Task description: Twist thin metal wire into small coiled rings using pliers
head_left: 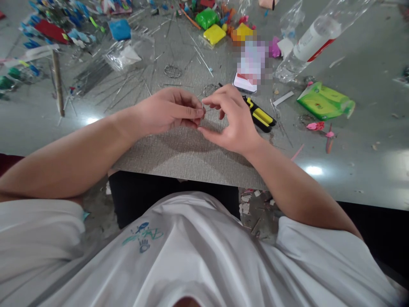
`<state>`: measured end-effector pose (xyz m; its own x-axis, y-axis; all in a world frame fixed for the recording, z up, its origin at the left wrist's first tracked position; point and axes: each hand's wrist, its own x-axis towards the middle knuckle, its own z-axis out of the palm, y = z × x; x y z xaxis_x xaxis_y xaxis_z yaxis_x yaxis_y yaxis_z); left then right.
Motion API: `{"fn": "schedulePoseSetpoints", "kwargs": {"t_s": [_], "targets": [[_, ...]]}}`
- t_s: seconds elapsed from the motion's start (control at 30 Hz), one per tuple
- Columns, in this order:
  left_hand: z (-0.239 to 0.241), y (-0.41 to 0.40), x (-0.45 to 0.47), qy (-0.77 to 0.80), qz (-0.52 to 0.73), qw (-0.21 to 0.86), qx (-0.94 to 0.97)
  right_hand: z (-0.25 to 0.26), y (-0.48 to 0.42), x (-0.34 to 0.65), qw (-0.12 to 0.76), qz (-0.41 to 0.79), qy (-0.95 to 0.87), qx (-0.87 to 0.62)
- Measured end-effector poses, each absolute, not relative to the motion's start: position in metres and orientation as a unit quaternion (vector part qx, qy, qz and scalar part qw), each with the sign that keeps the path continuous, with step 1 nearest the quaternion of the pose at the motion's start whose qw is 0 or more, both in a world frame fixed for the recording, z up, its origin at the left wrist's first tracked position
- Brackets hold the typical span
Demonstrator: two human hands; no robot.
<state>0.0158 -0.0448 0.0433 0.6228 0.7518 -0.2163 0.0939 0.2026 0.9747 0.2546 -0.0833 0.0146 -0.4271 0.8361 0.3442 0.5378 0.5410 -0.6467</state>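
Note:
My left hand (174, 111) is closed, thumb pressed against fingers, pinching a thin piece of wire (209, 110) whose end pokes out toward the right. Facing it, my right hand (231, 117) has thumb and index finger spread apart around the left fingertips. Whether a right finger touches the wire is too small to tell. Just behind the right hand lie pliers (262, 116) with black and yellow handles, partly covered by it. A loose coil of thin wire (209, 90) rests on the table beyond my fingers, and another wire coil (172, 71) lies farther left.
Straight wires (92, 76) lie scattered at the left near a stick (58, 83). Packets of green (207, 18), yellow (214, 34) and blue (120, 30) material sit at the back. On the right are a plastic bottle (315, 40), a phone (245, 83) and a green packet (324, 101).

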Motion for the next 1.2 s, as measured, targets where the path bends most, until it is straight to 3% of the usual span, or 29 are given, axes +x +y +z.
{"fn": "schedulePoseSetpoints", "kwargs": {"t_s": [0.47, 0.83, 1.2], "targets": [[0.046, -0.046, 0.014, 0.371, 0.273, 0.687, 0.562, 0.005, -0.079, 0.257, 0.376, 0.153, -0.833, -0.376], [0.046, -0.046, 0.014, 0.378, 0.277, 0.695, 0.545, 0.014, -0.084, 0.253, 0.328, 0.172, -0.823, -0.431], [0.044, -0.045, 0.011, 0.345, 0.302, 0.711, 0.534, 0.018, -0.084, 0.251, 0.343, 0.179, -0.819, -0.424]]}}
